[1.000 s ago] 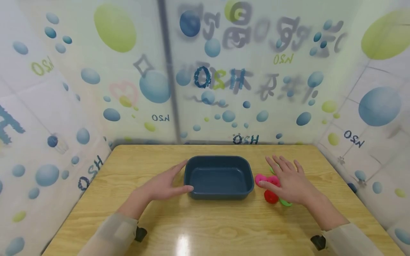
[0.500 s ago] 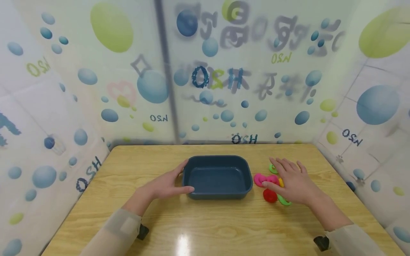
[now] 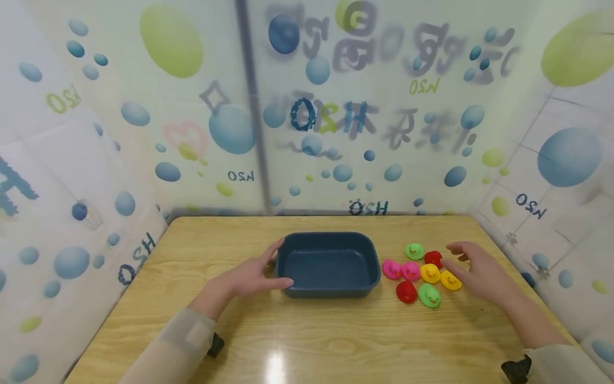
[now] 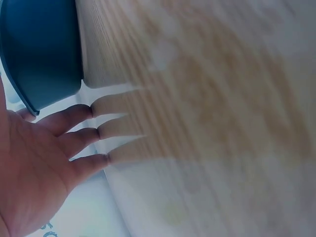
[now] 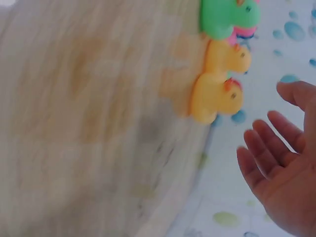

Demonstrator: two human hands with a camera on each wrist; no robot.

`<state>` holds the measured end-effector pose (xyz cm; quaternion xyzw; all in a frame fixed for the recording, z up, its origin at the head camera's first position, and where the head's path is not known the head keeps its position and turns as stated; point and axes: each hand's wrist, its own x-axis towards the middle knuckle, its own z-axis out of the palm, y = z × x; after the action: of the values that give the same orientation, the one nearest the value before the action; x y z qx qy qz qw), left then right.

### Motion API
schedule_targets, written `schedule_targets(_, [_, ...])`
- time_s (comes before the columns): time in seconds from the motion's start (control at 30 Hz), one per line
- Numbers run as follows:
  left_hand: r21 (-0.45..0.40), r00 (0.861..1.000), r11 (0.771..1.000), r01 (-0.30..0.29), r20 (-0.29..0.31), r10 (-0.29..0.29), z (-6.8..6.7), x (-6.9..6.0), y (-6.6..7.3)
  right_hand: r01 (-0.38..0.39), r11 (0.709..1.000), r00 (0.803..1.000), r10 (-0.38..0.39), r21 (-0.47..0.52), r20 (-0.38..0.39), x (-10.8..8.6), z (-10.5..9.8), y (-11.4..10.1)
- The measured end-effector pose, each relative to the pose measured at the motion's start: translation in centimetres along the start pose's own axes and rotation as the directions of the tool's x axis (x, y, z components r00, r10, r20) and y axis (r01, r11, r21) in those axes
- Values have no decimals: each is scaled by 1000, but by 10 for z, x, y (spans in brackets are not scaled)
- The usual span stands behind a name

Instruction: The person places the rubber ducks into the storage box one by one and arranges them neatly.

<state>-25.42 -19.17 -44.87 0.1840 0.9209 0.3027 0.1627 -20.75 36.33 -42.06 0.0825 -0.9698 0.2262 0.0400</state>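
Though nearer the right, ducks between hands

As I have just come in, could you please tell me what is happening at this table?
A person has the left hand spread at the left end of a dark blue tray. The right hand is beside a cluster of small toy ducks, holding none of them. Eight ducks are visible, two each in green, red, pink and yellow, all on the wooden table to the right of the tray.
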Motion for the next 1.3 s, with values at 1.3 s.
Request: schedule_targets(1.3, [-7,1000,1000,17,-11,-17,0,1,3,153,975,984,-135,161,-116,16,12,-34])
